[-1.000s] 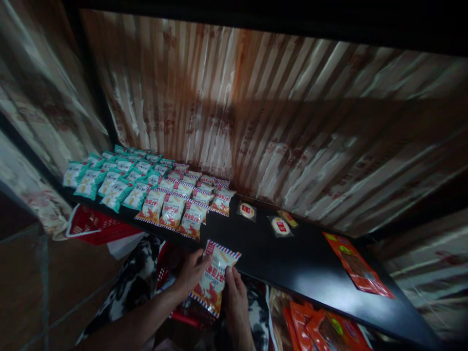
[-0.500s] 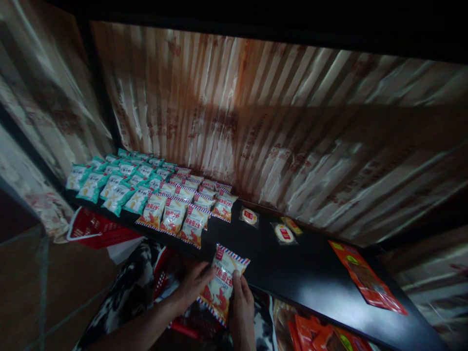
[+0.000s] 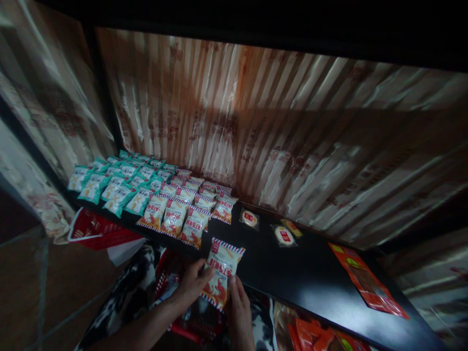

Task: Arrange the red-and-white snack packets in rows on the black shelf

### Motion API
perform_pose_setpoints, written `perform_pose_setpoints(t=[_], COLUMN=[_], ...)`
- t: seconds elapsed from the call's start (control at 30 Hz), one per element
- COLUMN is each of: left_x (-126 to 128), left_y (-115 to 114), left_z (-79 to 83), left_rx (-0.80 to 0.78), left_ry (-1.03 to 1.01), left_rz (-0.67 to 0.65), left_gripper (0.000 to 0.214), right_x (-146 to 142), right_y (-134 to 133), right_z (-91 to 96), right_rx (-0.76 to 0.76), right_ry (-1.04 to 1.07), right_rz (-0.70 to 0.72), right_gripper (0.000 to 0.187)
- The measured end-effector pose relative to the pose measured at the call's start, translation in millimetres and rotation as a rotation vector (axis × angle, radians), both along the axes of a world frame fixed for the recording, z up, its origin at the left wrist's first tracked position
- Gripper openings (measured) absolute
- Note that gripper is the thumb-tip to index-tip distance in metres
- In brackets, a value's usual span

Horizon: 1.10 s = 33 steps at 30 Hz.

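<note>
A white and orange snack bag (image 3: 221, 268) with striped ends is held upright between my two hands at the shelf's front edge. My left hand (image 3: 195, 282) grips its left side, thumb on the front. On its right side, my right hand (image 3: 238, 300) is closed with the thumb against the bag. Just behind and left, several matching snack bags (image 3: 174, 214) lie in overlapping rows on the black shelf (image 3: 263, 263). Left of those are rows of teal and white bags (image 3: 119, 197).
Two round white packets (image 3: 249, 218) and a small yellow packet (image 3: 291, 227) lie mid-shelf. An orange flat pack (image 3: 367, 280) is at the right. Below stand a red basket (image 3: 98, 234) and more orange packs (image 3: 314, 336). Pleated sheeting (image 3: 215, 107) backs the shelf.
Both hands have moved the held snack bag slightly up and to the left, closer to the rows of matching bags. The bags on the shelf stay in place.
</note>
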<state>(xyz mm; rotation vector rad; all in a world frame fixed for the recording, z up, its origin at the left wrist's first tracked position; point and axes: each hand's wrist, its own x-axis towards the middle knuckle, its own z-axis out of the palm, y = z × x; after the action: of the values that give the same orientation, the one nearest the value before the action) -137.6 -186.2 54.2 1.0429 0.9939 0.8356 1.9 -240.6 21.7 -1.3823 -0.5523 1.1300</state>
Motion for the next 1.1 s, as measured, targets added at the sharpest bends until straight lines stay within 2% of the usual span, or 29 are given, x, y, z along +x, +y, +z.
perform_pose_setpoints(t=[0.13,0.23,0.53,0.67,0.9,1.1], left_x=[2,5,5,1,5,7], left_y=[4,6,7,5,10,15], left_z=[-2.9,-6.1,3.0,-1.6,-19.8,-14.7], left_rx=[0.032,0.038,-0.011,-0.017,0.011,0.051], left_ry=[0.022,0.039,-0.009,0.020,0.086,0.112], left_rz=[0.034,0.043,0.012,-0.002,0.035,0.055], left_gripper=[0.044,0.045,0.056,0.059,0.052,0.037], right_x=[-6,-7,-5,0,-1,-2], right_y=[-3,-1,6,8,11,9], right_z=[12.5,17.5,8.5,7.8,6.2,10.5], right_rx=[-0.070,-0.062,-0.032,-0.061,-0.083,-0.030], right_ry=[0.106,0.093,0.089,0.090,0.056,0.154], right_rz=[0.038,0.069,0.047,0.012,0.028,0.057], right_gripper=[0.065,0.064,0.060,0.060,0.070,0.068])
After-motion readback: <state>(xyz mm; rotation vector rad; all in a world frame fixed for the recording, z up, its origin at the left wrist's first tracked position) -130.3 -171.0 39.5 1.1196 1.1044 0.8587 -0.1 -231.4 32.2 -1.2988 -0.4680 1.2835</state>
